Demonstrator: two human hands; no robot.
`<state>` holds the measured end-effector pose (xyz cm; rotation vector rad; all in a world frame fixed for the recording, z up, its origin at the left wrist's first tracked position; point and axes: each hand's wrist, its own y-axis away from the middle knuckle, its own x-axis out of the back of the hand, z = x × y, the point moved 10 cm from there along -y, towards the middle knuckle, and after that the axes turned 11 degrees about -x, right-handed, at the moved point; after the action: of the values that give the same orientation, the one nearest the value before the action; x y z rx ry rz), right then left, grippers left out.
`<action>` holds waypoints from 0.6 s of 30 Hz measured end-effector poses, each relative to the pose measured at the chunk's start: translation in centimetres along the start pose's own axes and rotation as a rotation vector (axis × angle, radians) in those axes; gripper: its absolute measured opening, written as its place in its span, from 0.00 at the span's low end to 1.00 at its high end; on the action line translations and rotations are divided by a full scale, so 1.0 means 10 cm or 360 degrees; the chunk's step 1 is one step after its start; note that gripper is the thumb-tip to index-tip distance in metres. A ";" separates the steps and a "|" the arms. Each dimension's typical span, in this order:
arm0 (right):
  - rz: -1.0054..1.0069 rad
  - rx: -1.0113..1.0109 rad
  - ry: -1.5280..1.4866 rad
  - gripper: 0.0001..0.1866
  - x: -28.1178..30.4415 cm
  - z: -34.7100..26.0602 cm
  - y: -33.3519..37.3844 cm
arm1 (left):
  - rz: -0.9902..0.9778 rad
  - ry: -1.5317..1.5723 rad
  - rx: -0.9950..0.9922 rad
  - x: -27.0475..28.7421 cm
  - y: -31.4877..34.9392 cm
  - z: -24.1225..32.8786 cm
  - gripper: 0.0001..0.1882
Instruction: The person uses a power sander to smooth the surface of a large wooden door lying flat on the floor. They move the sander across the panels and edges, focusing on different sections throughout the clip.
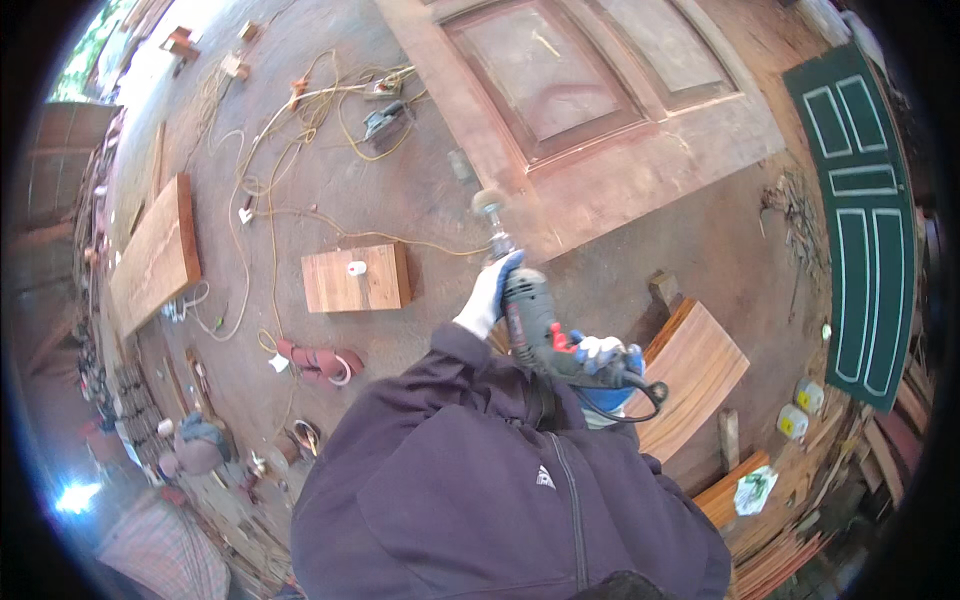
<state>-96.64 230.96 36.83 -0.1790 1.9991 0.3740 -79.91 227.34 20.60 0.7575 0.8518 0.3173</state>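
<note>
Both my hands, in white and blue work gloves, hold a dark grey power drill (530, 315) with red parts. Closed round its front end, near the chuck, is my left hand (489, 292). My right hand (605, 360) grips the rear handle, where a black cord loops out. A round sanding or brush head (489, 203) sits at the drill's tip, a little blurred. It is at the left corner of a large reddish-brown panelled wooden door (640, 180) lying flat; whether it touches the wood I cannot tell.
A wooden block (345, 280) bears a small white object. Tangled yellow cords (300, 130) and another power tool (385, 122) lie beyond it. A thick plank (160, 255) is at left, a curved wooden board (690, 375) by my right side, and a green panel (860, 225) far right.
</note>
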 end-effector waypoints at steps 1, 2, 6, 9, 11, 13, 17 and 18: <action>-0.0033 -0.0064 0.0015 0.29 -0.06 0.16 0.01 | -0.0024 0.0060 0.0093 0.13 0.14 0.05 0.12; -0.0085 -0.0134 0.0025 0.29 -0.14 0.34 0.01 | 0.0039 0.0086 0.0131 0.39 0.21 0.08 0.12; -0.0078 -0.0441 0.0053 0.31 -0.47 1.02 -0.39 | 0.0245 0.0149 0.0118 1.07 0.42 0.61 0.12; -0.0327 -0.0517 -0.0004 0.32 -0.72 1.62 -0.96 | 0.0305 0.0258 -0.0002 1.40 0.30 1.32 0.11; -0.0496 -0.0409 -0.0018 0.33 -0.87 2.02 -1.35 | 0.0292 0.0169 -0.0213 1.49 0.19 1.96 0.12; -0.0521 -0.0388 -0.0046 0.33 -1.07 2.37 -1.60 | 0.0325 0.0092 -0.0320 1.75 0.19 2.56 0.12; -0.0652 -0.0261 -0.0144 0.28 -1.54 2.66 -1.96 | 0.0336 0.0061 -0.0251 1.96 0.02 3.29 0.11; -0.0741 -0.0172 -0.0133 0.25 -1.59 2.68 -2.07 | 0.0296 0.0017 -0.0260 1.85 0.02 3.48 0.11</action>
<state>-60.90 220.02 36.44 -0.6715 1.7883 0.1850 -41.26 220.92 25.06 0.6838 0.7565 0.5501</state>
